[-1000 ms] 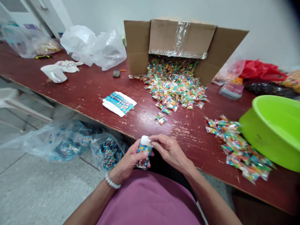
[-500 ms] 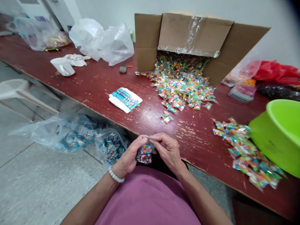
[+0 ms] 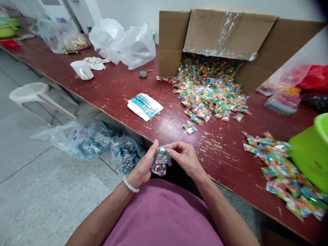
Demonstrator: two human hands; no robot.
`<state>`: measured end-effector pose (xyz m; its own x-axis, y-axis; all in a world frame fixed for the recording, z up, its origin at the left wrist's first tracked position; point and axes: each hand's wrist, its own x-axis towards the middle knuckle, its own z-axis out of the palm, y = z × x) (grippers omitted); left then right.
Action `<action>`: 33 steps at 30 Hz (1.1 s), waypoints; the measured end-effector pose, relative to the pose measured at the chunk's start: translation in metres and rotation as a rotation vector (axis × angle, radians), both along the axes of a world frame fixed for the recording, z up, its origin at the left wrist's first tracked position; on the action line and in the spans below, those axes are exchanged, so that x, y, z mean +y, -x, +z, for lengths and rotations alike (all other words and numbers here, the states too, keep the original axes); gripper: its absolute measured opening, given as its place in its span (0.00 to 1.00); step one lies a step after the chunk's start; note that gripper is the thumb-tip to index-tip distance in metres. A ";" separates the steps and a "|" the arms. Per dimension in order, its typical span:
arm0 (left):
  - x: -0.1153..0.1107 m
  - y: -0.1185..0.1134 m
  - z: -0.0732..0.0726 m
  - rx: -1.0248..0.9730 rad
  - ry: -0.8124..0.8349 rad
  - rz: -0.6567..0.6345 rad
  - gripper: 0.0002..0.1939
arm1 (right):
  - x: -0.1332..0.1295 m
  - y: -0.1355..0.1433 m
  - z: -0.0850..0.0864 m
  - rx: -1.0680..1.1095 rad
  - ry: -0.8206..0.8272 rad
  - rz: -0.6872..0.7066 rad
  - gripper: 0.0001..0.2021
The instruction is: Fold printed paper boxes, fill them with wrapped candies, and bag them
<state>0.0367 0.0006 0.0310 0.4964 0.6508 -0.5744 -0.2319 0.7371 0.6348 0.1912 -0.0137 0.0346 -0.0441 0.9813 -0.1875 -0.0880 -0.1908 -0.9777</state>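
Observation:
A small, colourfully printed blue candy box (image 3: 160, 162) is held above my lap, just off the table's front edge. My left hand (image 3: 145, 166) wraps round it from the side, its fingertips showing at the far side. At the box's top end, my right hand (image 3: 182, 156) pinches a white flap between thumb and forefinger. Flat printed cartons (image 3: 145, 106) lie in a stack on the table ahead. Small clear packets of coloured candy (image 3: 190, 127) rest nearby, in front of a large heap of candy packets (image 3: 212, 92).
The heap spills from a cardboard box (image 3: 229, 34) lying on its side. A green basin (image 3: 307, 153) stands right, beside more packets (image 3: 287, 174). Plastic bags of blue boxes (image 3: 89, 141) sit low at left, near a white stool (image 3: 30, 89). A white mug (image 3: 82, 70) stands farther back.
The view has turned a little to the left. A white flap now shows at the box's top, where my right fingers covered it before.

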 end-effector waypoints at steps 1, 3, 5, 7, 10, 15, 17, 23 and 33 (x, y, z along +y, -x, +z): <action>0.001 0.001 0.000 0.011 0.005 0.021 0.29 | -0.001 0.001 0.000 -0.041 -0.025 -0.010 0.11; 0.003 0.003 0.000 0.016 0.044 0.068 0.24 | -0.004 0.003 0.002 -0.122 -0.128 0.021 0.09; 0.006 0.007 0.002 0.003 0.082 0.125 0.17 | -0.007 0.008 0.003 -0.184 -0.275 0.099 0.08; 0.011 0.012 0.004 -0.024 0.094 0.182 0.10 | -0.008 0.014 0.005 -0.260 -0.411 0.153 0.06; 0.021 0.027 0.005 -0.065 0.025 0.285 0.08 | -0.005 0.022 0.001 -0.402 -0.506 0.202 0.15; 0.029 0.071 -0.001 0.095 -0.115 0.446 0.14 | 0.002 0.018 -0.018 -0.405 -0.380 0.122 0.21; 0.026 0.082 -0.005 0.149 -0.107 0.470 0.14 | 0.004 0.015 -0.022 -0.410 -0.344 0.068 0.18; 0.012 0.056 -0.005 0.033 0.023 0.444 0.19 | 0.000 0.042 -0.016 -0.666 -0.607 0.245 0.38; 0.001 0.051 -0.007 -0.028 0.090 0.324 0.26 | 0.004 0.070 -0.015 -1.016 -0.645 0.379 0.37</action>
